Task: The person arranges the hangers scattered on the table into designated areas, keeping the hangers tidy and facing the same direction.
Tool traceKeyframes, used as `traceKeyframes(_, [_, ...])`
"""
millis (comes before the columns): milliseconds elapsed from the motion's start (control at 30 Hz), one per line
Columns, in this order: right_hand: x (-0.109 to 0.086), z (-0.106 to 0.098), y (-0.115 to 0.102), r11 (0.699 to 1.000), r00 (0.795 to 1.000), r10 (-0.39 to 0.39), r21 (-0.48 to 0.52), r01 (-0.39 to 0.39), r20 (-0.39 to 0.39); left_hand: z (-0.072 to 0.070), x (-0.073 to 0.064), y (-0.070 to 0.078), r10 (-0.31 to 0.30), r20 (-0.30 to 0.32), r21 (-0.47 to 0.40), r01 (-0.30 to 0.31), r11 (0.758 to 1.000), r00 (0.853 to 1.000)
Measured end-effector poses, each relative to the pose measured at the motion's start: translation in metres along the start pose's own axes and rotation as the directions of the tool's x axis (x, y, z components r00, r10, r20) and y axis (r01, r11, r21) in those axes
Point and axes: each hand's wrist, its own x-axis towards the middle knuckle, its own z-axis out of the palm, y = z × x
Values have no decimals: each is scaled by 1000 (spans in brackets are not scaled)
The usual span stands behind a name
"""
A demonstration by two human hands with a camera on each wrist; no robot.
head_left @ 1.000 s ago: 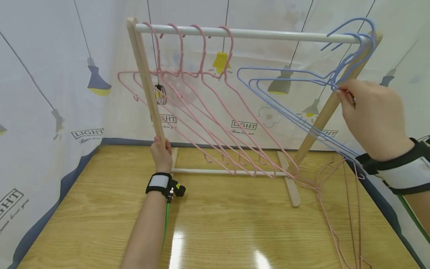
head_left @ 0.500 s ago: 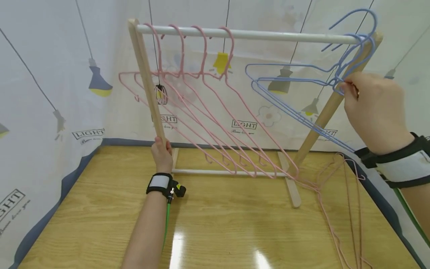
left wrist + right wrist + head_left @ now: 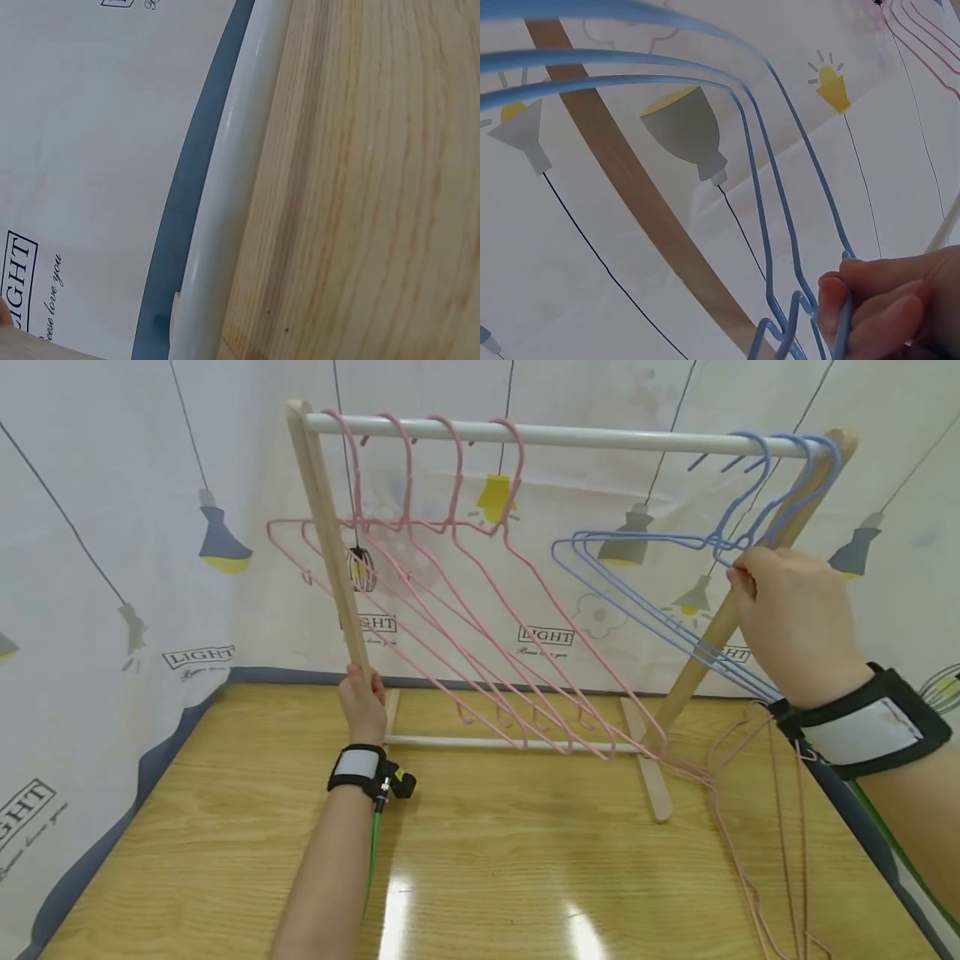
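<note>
My left hand [image 3: 362, 706] grips the left wooden post [image 3: 333, 552] of a small clothes rack, low down. At the rack's right end, my right hand [image 3: 802, 618] pinches a blue clothes hanger [image 3: 767, 456] just under its neck. That hanger's hook sits over the white top rail [image 3: 600, 437], left of two other blue hangers [image 3: 808, 456]. The right wrist view shows thumb and fingers around the wire of the blue hanger [image 3: 808, 150]. Several pink hangers [image 3: 519, 456] hang spaced apart on the rail's left half. Little of the left hand shows in its wrist view.
Loose pink hangers [image 3: 711, 787] lie on the wooden table [image 3: 495, 860] at the right, beside the rack's foot [image 3: 656, 793]. A white lower bar [image 3: 480, 742] joins the rack's feet. Behind stands a backdrop printed with lamps [image 3: 225, 539].
The blue hanger in my right hand was raised with its hook above the rail. It has come down and left, its hook now over the rail. My left hand stays on the post.
</note>
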Motion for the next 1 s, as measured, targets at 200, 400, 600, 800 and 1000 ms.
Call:
traceKeyframes(200, [1,0,0,1000,1000,19,3,-19,-17,-1,5,-11,-2,-8,7,2,1000,1000])
traceKeyframes(400, [-4,1,0,1000,999,22,7,-21,-35,-1,12,-28,-27,-44,12,28,1000,999])
traceKeyframes(600, [-9,3,-2,1000,998,13,13,-13,-57,0,10,-27,-26,-45,35,28,999,999])
traceKeyframes(800, [-11,3,-2,1000,997,-7,-1,7,-75,-1,10,-27,-15,-40,28,16,999,999])
traceKeyframes(1000, [-13,4,-1,1000,997,18,2,-18,-73,0,10,-26,-17,-42,15,17,1000,999])
